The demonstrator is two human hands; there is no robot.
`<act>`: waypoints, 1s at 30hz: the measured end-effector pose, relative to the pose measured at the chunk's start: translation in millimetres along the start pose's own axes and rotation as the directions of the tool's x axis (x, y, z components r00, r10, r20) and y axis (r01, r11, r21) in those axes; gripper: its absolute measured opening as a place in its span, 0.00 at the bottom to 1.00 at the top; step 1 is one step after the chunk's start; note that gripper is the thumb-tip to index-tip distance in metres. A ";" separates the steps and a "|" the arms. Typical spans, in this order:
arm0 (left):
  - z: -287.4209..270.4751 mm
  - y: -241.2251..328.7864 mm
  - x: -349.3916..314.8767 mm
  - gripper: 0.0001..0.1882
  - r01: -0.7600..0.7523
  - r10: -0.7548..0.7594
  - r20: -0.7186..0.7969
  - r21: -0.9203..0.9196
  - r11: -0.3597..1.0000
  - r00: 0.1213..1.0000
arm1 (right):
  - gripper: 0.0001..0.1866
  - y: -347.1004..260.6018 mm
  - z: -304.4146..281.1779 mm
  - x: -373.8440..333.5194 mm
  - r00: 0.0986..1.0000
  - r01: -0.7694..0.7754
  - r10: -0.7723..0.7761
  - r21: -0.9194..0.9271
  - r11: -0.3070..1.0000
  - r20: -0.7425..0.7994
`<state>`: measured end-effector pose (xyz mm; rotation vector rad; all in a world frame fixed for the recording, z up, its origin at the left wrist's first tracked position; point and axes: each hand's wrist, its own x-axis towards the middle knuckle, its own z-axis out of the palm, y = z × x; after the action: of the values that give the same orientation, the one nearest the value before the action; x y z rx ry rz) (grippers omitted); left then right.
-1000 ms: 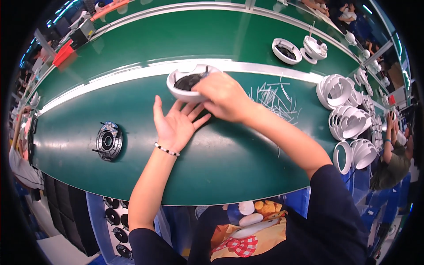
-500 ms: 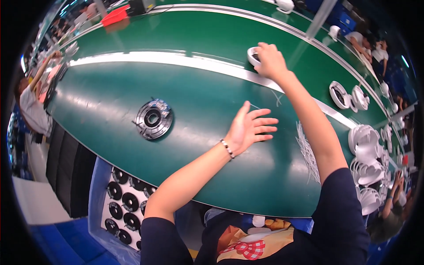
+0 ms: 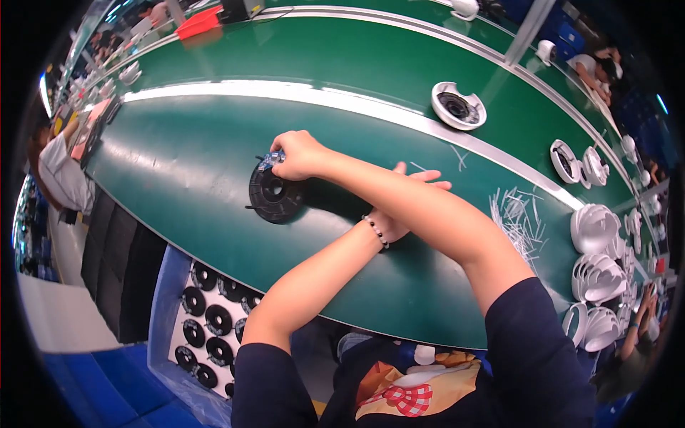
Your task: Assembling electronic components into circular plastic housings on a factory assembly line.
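Observation:
At the middle left of the bench, my right hand (image 3: pixel 298 155) pinches the upper edge of a black round disc part (image 3: pixel 273 191), by the small blue circuit board (image 3: pixel 271 160) on it. The disc has a hole in its middle and is tilted, its near edge close to the bench. My right forearm crosses over my left hand (image 3: pixel 399 214), hiding much of it. The left fingers stretch out beyond the arm, holding nothing. On the green belt at the far side lies a white round housing (image 3: pixel 459 107) with a black disc inside, apart from both hands.
Thin white strips (image 3: pixel 517 221) are heaped on the right of the bench (image 3: pixel 399 299). Nested white shells (image 3: pixel 596 274) stand at the right edge. A blue bin (image 3: pixel 160 314) of black discs sits lower left. More white housings (image 3: pixel 565 162) rest on the belt (image 3: pixel 342 53).
My right hand has let go of the white housing on the belt and swung left across my left arm. It has gripped and tilted up the black disc part.

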<state>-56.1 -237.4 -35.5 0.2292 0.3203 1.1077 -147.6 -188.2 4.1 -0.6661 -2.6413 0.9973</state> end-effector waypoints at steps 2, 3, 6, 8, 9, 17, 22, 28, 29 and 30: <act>-6.6 4.2 -6.4 0.33 -0.154 0.151 -0.037 -0.097 0.983 0.988 | 0.19 5.8 -25.1 -15.7 0.981 0.027 -0.013 0.066 0.997 -0.194; -2.6 6.7 -4.9 0.33 -0.199 0.182 -0.116 -0.155 0.968 0.976 | 0.19 12.4 -45.2 -31.1 0.946 0.017 0.013 0.091 0.996 -0.323; 7.3 16.9 -1.9 0.38 -0.323 0.271 -0.325 -0.117 0.939 0.906 | 0.21 44.4 -94.6 -88.2 0.733 0.012 0.178 0.274 0.962 -0.656; 28.4 12.7 1.3 0.42 -0.353 0.322 -0.336 -0.035 0.935 0.885 | 0.22 69.5 -109.5 -135.9 0.593 -0.075 0.291 0.309 0.948 -0.751; 22.4 11.0 4.6 0.40 -0.305 0.298 -0.273 0.018 0.952 0.915 | 0.23 69.5 -107.8 -159.9 0.594 -0.131 0.392 0.397 0.908 -0.702; 7.0 -10.6 -1.9 0.21 -0.154 0.274 -0.314 0.358 0.921 0.909 | 0.39 53.3 -99.8 -327.0 0.819 -0.169 0.097 -0.077 0.983 -0.565; -3.6 1.5 -16.0 0.18 -0.119 0.249 -0.314 0.380 0.918 0.916 | 0.17 1.0 -140.9 -488.6 0.460 -0.693 0.029 -0.339 0.636 -0.887; -1.0 2.5 -16.0 0.16 -0.051 0.093 -0.118 0.320 0.946 0.989 | 0.12 17.2 -93.8 -612.7 0.147 -0.987 0.556 -0.159 0.027 -0.818; -6.8 2.0 -13.6 0.16 -0.082 0.119 -0.105 0.306 0.948 0.987 | 0.08 25.6 -87.2 -612.1 0.167 -0.979 0.514 -0.205 -0.017 -0.841; -3.8 -2.7 -12.4 0.17 -0.118 0.155 -0.110 0.282 0.952 0.982 | 0.07 28.3 -86.3 -603.7 0.188 -0.977 0.474 -0.214 -0.001 -0.860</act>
<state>-60.3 -249.7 -38.2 0.4313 0.5849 1.2169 417.4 -419.2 11.7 -2.4576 -1.7072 -0.5027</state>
